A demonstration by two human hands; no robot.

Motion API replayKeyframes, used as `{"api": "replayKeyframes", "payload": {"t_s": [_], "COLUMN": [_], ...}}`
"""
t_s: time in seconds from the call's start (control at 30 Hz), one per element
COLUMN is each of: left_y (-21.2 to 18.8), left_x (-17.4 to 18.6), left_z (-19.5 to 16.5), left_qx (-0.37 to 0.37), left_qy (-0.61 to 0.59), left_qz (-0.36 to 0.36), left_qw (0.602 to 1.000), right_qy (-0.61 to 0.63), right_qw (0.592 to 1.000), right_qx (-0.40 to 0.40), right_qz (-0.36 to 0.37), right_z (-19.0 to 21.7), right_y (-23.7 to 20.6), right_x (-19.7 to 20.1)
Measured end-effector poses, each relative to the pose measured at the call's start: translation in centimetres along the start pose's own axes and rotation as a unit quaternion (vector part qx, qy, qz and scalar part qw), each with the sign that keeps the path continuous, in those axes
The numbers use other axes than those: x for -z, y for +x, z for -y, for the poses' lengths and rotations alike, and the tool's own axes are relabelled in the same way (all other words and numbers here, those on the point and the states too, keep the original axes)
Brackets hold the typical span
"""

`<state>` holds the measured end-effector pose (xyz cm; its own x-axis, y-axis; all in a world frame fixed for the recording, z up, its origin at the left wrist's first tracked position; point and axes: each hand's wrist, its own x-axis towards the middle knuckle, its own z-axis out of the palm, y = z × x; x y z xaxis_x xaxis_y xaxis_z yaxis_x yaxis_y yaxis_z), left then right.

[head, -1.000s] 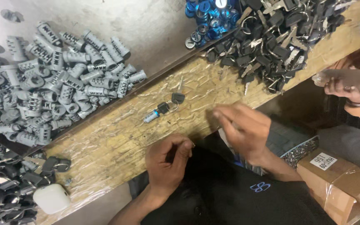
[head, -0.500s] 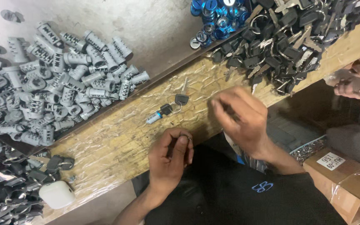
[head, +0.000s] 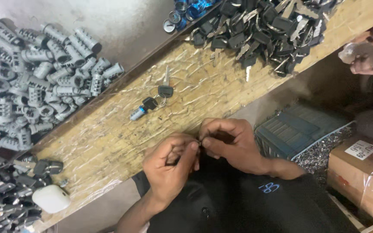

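Wooden bench edge (head: 109, 142): left hand (head: 169, 166) and right hand (head: 232, 144) meet there, fingertips pinching one tiny, unidentifiable part.

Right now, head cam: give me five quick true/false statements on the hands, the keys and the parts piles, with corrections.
1. The left hand and right hand meet fingertip to fingertip over the near edge of the plastic-wrapped wooden board. True.
2. A ring of black-headed keys with a small silver-blue lock cylinder lies alone on the board, untouched. True.
3. The grey metal lock cylinders are heaped at upper right. False: they lie at upper left; the pile of black-headed keys is at upper right.
4. The right hand rests on the brown cardboard box. False: the box sits apart, at lower right.
5. Both hands are spread flat, open. False: fingers pinch together; what they pinch is too small to tell.
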<state>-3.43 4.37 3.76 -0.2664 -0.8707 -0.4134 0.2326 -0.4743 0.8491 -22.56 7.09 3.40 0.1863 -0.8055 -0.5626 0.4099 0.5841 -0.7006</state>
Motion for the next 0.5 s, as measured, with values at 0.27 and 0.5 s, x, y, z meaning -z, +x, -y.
{"api": "replayKeyframes", "payload": {"t_s": [0.27, 0.5], "left_y": [0.08, 0.25], "left_x": [-0.19, -0.28], "left_z": [-0.49, -1.09], "left_qx": [0.005, -0.014], "left_qy": [0.017, 0.033], "left_qz": [0.033, 0.022], "left_qw": [0.999, 0.999], "right_qy": [0.161, 0.08], "right_qw": [0.985, 0.997], "right_qx": [-0.056, -0.003], "right_qz": [0.026, 0.006], "right_z": [-0.62, -0.55], "right_y": [0.29, -0.04], "right_x": [0.76, 0.15]}}
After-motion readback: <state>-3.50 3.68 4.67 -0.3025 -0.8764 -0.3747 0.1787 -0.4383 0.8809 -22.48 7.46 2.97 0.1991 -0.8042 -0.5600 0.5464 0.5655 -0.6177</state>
